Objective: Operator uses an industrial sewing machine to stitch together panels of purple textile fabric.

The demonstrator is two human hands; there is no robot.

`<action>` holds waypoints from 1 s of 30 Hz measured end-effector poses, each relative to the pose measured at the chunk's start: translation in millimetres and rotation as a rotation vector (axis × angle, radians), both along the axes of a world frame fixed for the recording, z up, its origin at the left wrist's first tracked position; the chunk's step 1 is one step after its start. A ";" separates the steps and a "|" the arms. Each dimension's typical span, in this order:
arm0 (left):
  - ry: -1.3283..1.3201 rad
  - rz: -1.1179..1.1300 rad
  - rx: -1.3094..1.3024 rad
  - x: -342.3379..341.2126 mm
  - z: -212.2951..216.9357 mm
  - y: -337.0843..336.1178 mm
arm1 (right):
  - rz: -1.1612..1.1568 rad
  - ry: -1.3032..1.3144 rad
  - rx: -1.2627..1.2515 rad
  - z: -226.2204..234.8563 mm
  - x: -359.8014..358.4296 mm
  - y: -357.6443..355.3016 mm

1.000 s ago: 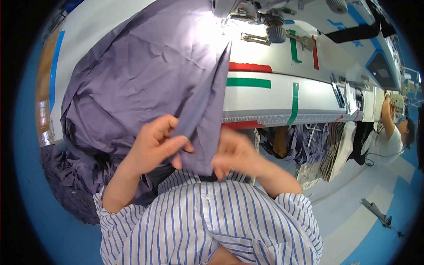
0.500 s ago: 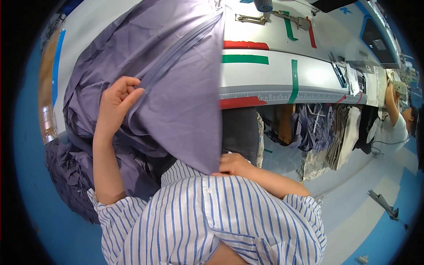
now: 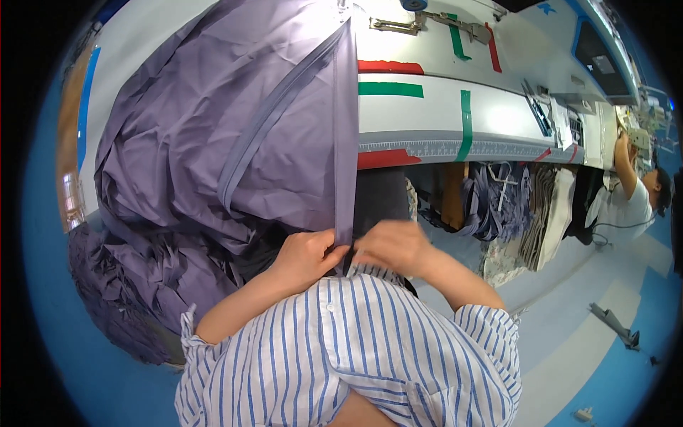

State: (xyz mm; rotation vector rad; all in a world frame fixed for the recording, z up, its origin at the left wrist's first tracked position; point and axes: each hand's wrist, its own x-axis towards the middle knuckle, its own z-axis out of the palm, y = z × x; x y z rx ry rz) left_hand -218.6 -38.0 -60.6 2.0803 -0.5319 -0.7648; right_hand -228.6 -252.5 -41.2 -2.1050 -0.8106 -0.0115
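Observation:
A large sheet of purple fabric [image 3: 206,135] spreads over the white worktable and hangs off its near edge. Along its right side runs a narrow folded hem [image 3: 344,128], reaching up to the small metal parts of a sewing machine at the top. My left hand [image 3: 306,255] is closed, pinching the near end of this hem between thumb and fingers. Close by on the right, my right hand [image 3: 395,248] is curled and smeared by motion, so its grip is unclear. A darker, zipper-like tape [image 3: 281,99] lies across the fabric, its near end curving loosely.
Crumpled purple fabric [image 3: 163,277] hangs at the lower left. A ruler strip [image 3: 434,147] with coloured tapes edges the table. Under it hang purple straps [image 3: 494,206] and beige pieces [image 3: 544,213]. Metal attachments [image 3: 395,26] lie farther back. Another person [image 3: 633,199] works at the far right.
My left hand has left the zipper-like tape and moved right and nearer, onto the hem. The fabric's right edge is now folded into a strip. My right hand has risen slightly.

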 end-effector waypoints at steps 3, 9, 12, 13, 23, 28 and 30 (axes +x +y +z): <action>0.026 -0.036 -0.062 2.9 6.4 0.2 | -0.219 -0.324 -0.032 -1.1 35.2 -4.5; -0.390 -0.313 0.016 39.2 44.8 11.3 | -0.172 -0.504 -0.039 -10.7 58.6 14.5; -0.757 0.379 0.113 87.0 57.3 25.8 | -0.167 -0.505 -0.046 -9.5 56.3 15.7; -0.834 0.378 0.240 105.5 60.6 27.7 | -0.162 -0.510 -0.063 -8.9 55.7 15.1; -0.830 -0.357 0.008 42.2 69.5 -10.2 | -0.219 -0.563 0.118 -25.0 48.6 9.1; -0.621 -0.463 0.005 47.1 52.8 -20.5 | -0.107 -0.384 0.005 -25.9 53.4 -0.5; -0.582 -0.457 -0.065 67.3 64.2 -21.8 | -0.041 -0.412 0.000 -23.2 55.5 -1.6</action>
